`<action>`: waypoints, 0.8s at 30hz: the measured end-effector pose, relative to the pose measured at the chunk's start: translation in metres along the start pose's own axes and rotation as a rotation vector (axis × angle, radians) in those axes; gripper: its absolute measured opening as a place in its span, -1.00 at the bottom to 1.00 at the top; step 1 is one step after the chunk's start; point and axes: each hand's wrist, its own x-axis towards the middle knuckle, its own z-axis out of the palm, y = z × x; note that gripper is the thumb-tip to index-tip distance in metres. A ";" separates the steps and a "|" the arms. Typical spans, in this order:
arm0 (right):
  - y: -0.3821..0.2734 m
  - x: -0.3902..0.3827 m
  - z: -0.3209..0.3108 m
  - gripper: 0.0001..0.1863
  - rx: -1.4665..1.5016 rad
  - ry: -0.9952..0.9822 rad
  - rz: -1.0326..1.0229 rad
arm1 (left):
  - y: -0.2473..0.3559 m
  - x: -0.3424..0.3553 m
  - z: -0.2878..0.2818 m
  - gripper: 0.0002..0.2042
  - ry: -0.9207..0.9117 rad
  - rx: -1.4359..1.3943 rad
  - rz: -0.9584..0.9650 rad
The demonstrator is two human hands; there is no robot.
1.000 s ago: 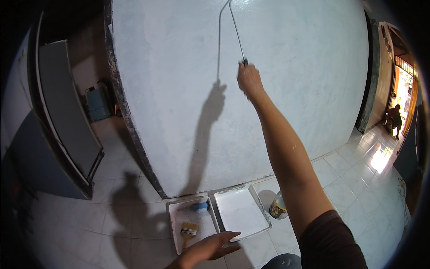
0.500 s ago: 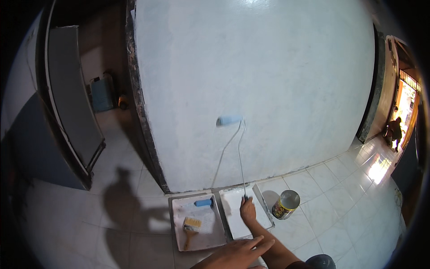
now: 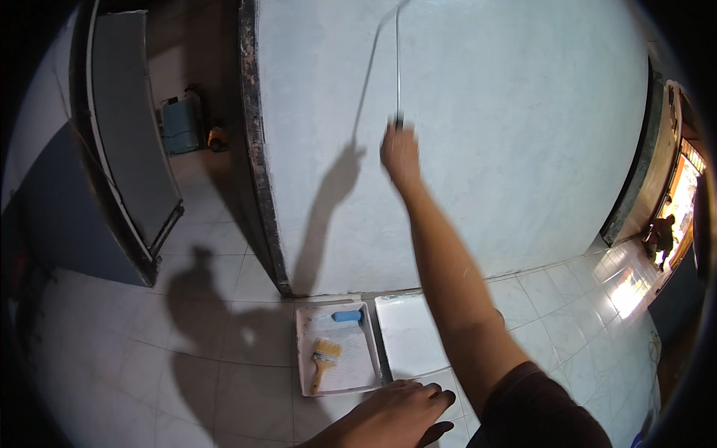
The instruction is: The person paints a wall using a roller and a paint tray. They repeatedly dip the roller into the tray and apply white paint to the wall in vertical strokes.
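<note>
My right hand [image 3: 401,153] is closed round the dark grip of a paint roller [image 3: 398,75], raised in front of the pale wall [image 3: 508,149]. The roller's thin metal rod runs upward, and its head lies beyond the top edge. My left hand [image 3: 396,414] hangs low with loosely bent fingers apart, holding nothing. Just beyond it, a shallow paint tray [image 3: 301,351] carries a wide paintbrush [image 3: 324,364] with a wooden handle and a small blue roller piece [image 3: 346,316]. Beside that is a second tray [image 3: 407,336] with white paint, partly covered by my right forearm.
White floor tiles [image 3: 231,336] surround the trays. A dark-edged wall corner [image 3: 261,164] borders a passage at left, where a blue container [image 3: 180,127] and a small orange object [image 3: 217,140] stand. At far right a person [image 3: 662,237] is near a bright doorway.
My right hand has pushed the roller up the wall, taking its blue head out of view. The paint can is now almost wholly hidden behind my arm. The view has shifted slightly.
</note>
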 end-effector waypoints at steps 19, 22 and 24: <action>-0.029 -0.023 -0.015 -0.62 0.181 0.066 0.090 | 0.008 -0.017 -0.022 -0.67 0.364 -0.161 0.104; -0.082 -0.013 -0.024 -0.57 0.282 0.047 0.296 | -0.003 -0.019 -0.029 -0.76 0.688 -0.080 0.225; -0.067 -0.076 0.020 -0.53 0.316 -0.008 0.261 | -0.006 -0.022 -0.033 -0.84 0.825 -0.056 0.268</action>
